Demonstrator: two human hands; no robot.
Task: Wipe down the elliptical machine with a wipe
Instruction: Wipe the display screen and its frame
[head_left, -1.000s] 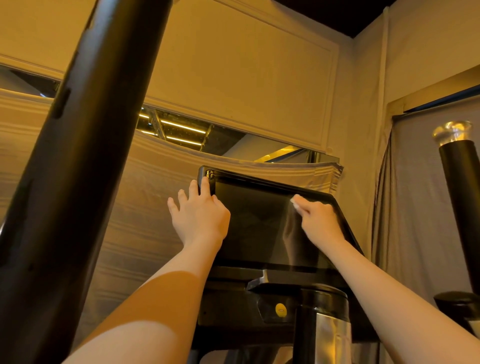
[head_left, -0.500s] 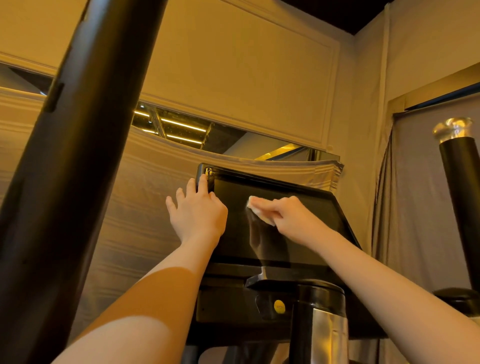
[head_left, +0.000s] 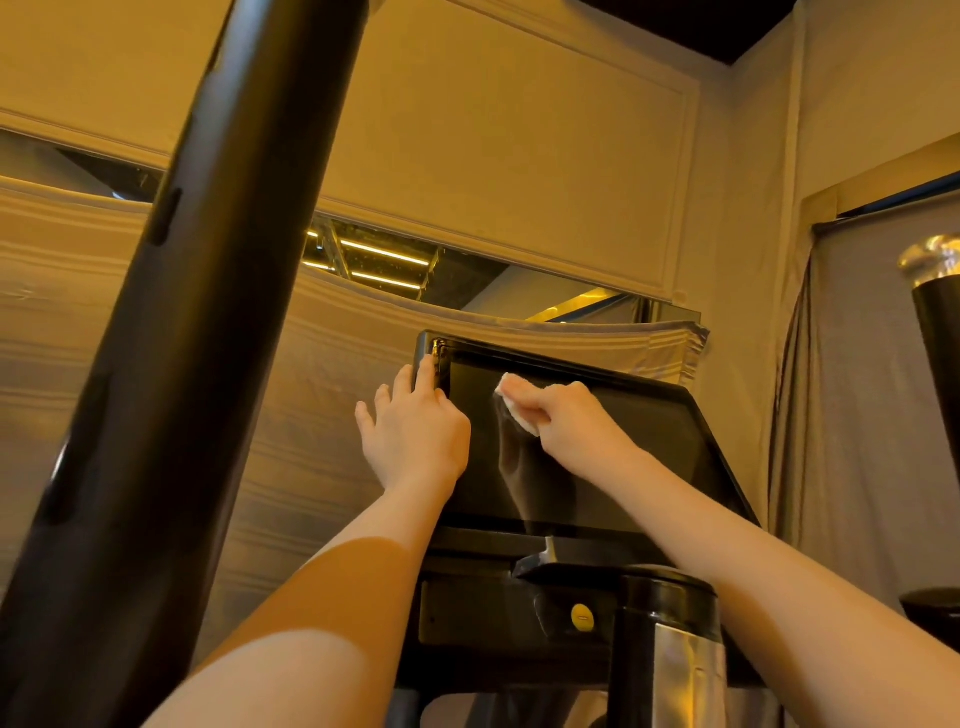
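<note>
Wiping the elliptical's dark console screen (head_left: 649, 452): the right hand (head_left: 571, 426) clutches a white wipe (head_left: 514, 408) against its upper left, while the left hand (head_left: 415, 431), fingers straight, steadies the frame. Next, probably sweeping across and downward. A thick black handlebar (head_left: 171, 338) looms left.

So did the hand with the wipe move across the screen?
Yes. The right hand slid the wipe leftward along the screen, from near its right edge toward the left hand bracing the left edge.
</note>
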